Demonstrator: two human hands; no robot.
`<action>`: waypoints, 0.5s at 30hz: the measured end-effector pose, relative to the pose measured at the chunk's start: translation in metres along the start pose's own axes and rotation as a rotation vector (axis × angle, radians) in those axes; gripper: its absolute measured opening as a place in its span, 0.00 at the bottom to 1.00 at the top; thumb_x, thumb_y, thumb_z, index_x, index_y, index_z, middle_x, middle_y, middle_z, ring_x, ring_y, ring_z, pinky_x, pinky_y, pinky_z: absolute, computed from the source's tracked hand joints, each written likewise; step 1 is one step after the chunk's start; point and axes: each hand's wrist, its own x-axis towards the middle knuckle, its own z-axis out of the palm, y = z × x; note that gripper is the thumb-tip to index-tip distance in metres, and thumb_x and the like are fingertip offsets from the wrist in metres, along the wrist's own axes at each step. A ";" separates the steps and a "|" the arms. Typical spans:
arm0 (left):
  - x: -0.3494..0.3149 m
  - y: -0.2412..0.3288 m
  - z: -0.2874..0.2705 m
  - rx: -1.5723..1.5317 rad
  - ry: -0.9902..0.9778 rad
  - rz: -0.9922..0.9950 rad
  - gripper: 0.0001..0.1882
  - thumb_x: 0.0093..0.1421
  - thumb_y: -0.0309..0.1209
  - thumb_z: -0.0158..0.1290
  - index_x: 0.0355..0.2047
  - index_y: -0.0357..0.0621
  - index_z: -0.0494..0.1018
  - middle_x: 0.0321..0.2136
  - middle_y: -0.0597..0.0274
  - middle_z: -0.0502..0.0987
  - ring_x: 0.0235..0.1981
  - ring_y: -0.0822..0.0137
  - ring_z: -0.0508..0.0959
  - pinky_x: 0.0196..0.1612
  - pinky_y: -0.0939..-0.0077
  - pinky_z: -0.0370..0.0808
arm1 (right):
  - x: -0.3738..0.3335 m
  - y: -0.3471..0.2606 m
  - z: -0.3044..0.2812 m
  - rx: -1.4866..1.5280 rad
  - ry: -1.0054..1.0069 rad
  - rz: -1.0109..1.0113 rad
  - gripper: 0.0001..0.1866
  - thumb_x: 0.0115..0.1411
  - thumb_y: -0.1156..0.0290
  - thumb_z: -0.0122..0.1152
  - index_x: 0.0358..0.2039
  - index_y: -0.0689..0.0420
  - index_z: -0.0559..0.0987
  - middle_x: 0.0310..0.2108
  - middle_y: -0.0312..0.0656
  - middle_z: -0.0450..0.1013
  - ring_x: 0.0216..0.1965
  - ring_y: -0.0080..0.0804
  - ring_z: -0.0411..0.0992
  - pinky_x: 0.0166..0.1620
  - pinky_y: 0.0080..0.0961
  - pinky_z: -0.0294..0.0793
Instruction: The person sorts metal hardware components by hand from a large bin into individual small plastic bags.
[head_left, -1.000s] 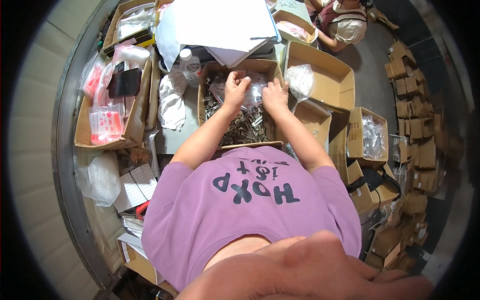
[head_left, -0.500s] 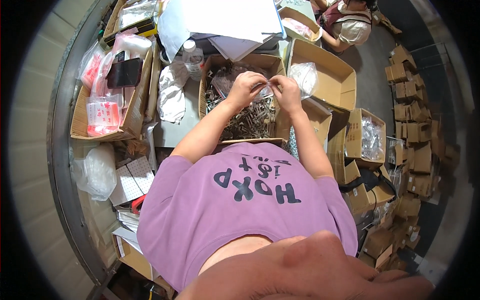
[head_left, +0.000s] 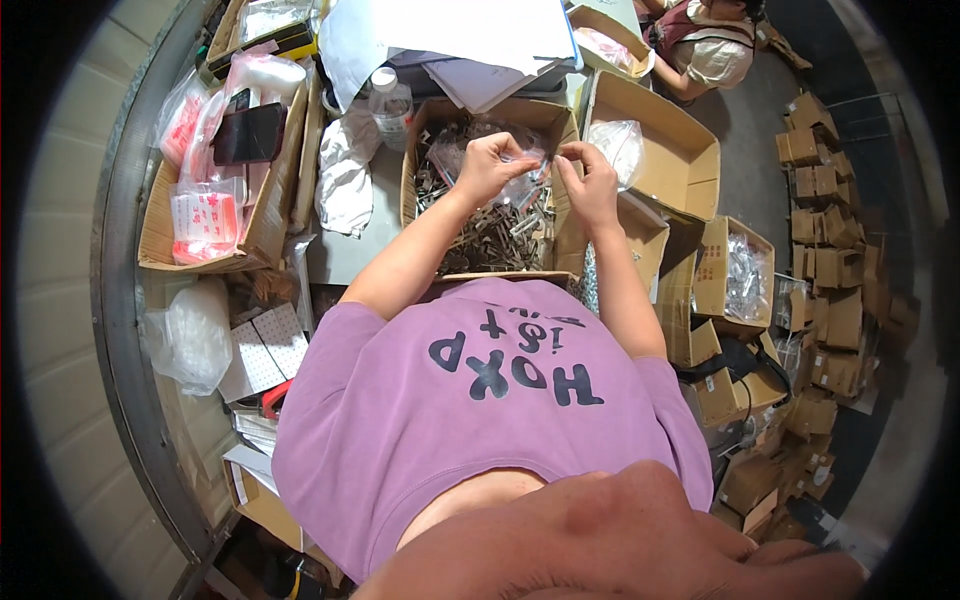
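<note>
A cardboard box (head_left: 411, 190) in front of me holds many small metal parts (head_left: 475, 245), with clear plastic bags (head_left: 450, 155) lying on them. Over the box, my left hand (head_left: 490, 170) is closed in a pinch on a clear plastic bag (head_left: 530, 178); its contents cannot be made out. Above the box's right side, my right hand (head_left: 592, 188) is apart from the left. Its fingers are curled, thumb and forefinger close together, and anything between them is too small to make out.
A carton (head_left: 150, 225) with red-and-clear bags and a phone (head_left: 249, 134) stands left. A plastic bottle (head_left: 391, 105) and white cloth (head_left: 345, 180) lie nearer. Papers (head_left: 470, 30) are beyond the box; an open carton (head_left: 690, 150) is right. Another person (head_left: 715, 50) is at far right.
My hands were together at the fingertips and have parted. The right has moved to the right, the left slightly lower, and more of the clear bag shows by the left fingers.
</note>
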 end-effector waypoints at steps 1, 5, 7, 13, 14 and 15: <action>0.001 0.002 0.001 -0.098 -0.020 0.051 0.11 0.46 0.30 0.63 0.25 0.36 0.75 0.21 0.56 0.77 0.24 0.75 0.74 0.30 0.80 0.71 | -0.001 -0.002 -0.002 -0.023 -0.005 -0.035 0.09 0.50 0.74 0.60 0.33 0.62 0.76 0.30 0.46 0.74 0.32 0.41 0.73 0.38 0.29 0.71; 0.002 0.001 0.008 -0.104 0.031 0.148 0.11 0.48 0.31 0.62 0.30 0.38 0.77 0.26 0.58 0.78 0.28 0.71 0.76 0.35 0.79 0.72 | -0.002 -0.019 -0.009 -0.047 -0.036 -0.085 0.07 0.50 0.75 0.60 0.31 0.62 0.76 0.31 0.46 0.73 0.33 0.42 0.72 0.38 0.29 0.71; 0.000 -0.001 0.006 -0.132 0.007 0.080 0.11 0.47 0.32 0.62 0.26 0.37 0.76 0.23 0.58 0.76 0.25 0.68 0.76 0.32 0.77 0.72 | -0.002 -0.027 -0.012 -0.047 -0.066 -0.127 0.07 0.50 0.75 0.60 0.31 0.61 0.76 0.31 0.46 0.73 0.34 0.42 0.72 0.39 0.30 0.70; -0.002 0.010 0.001 0.121 -0.007 0.235 0.14 0.42 0.32 0.64 0.20 0.36 0.71 0.18 0.57 0.71 0.20 0.62 0.72 0.24 0.72 0.68 | 0.000 -0.039 -0.012 -0.113 -0.220 -0.281 0.08 0.49 0.73 0.61 0.31 0.59 0.76 0.32 0.44 0.73 0.36 0.43 0.70 0.42 0.33 0.68; -0.004 0.013 0.002 0.121 -0.007 0.232 0.14 0.42 0.32 0.64 0.20 0.36 0.71 0.18 0.57 0.71 0.20 0.62 0.72 0.24 0.72 0.68 | 0.000 -0.038 -0.012 -0.198 -0.303 -0.288 0.08 0.48 0.72 0.61 0.31 0.58 0.77 0.32 0.44 0.73 0.36 0.42 0.69 0.42 0.32 0.68; -0.005 0.015 0.002 0.133 -0.042 0.222 0.13 0.41 0.30 0.64 0.22 0.37 0.72 0.21 0.56 0.72 0.24 0.61 0.73 0.27 0.71 0.70 | 0.000 -0.036 -0.011 -0.283 -0.387 -0.294 0.08 0.48 0.72 0.61 0.31 0.57 0.77 0.33 0.43 0.73 0.35 0.42 0.69 0.41 0.31 0.68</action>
